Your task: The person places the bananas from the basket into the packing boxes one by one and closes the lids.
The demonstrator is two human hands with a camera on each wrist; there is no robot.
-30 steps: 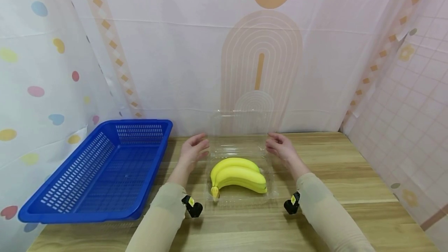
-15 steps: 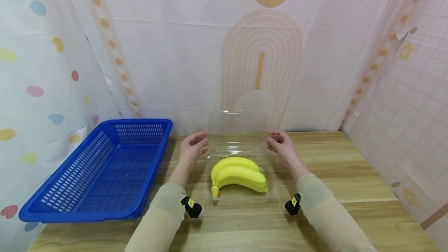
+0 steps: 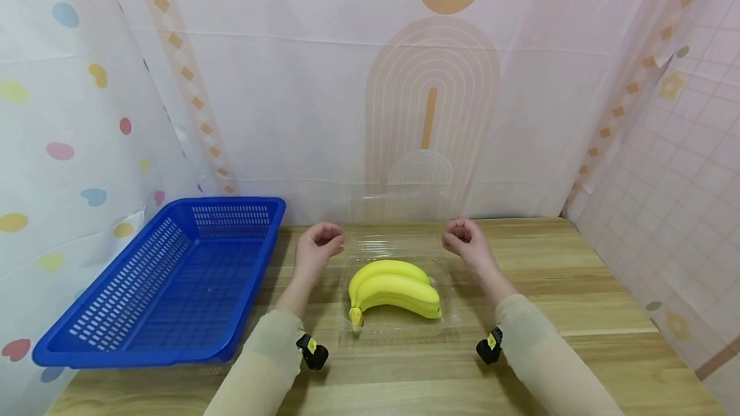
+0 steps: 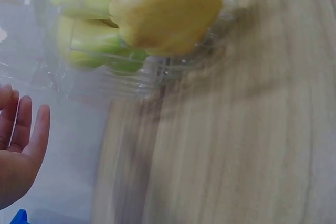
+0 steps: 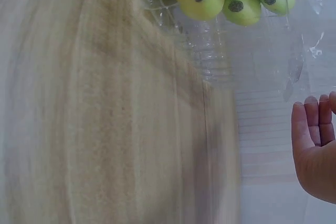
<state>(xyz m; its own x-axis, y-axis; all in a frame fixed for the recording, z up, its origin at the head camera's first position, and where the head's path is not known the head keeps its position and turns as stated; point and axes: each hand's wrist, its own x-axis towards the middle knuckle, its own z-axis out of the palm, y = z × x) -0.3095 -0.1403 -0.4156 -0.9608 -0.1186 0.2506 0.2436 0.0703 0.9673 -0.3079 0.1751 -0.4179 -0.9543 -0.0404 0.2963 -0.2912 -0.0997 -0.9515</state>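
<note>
A bunch of yellow bananas (image 3: 393, 287) lies in the base of a clear plastic clamshell box (image 3: 448, 326), stem toward the front left. The box's see-through lid (image 3: 399, 220) stands raised at the back. At the lid's left edge my left hand (image 3: 315, 249) pinches with thumb and curled fingers. On the opposite edge my right hand (image 3: 467, 246) does likewise. The left wrist view has the left hand (image 4: 21, 145) at its border, the lid's thin edge by its fingertips. Several dark banana tips (image 5: 236, 6) appear in the right wrist view, above the right hand (image 5: 315, 150).
A blue plastic basket (image 3: 254, 287) with slotted walls stands on the left of the wooden table (image 3: 555, 313). Behind the table hangs a patterned cloth (image 3: 300, 114), with further cloth on both sides. Each forearm wears a small black camera (image 3: 315, 352).
The fingers of both hands have curled in from a looser pose against the lid's edges. The lid's top edge sits slightly lower. The bananas and basket have stayed put.
</note>
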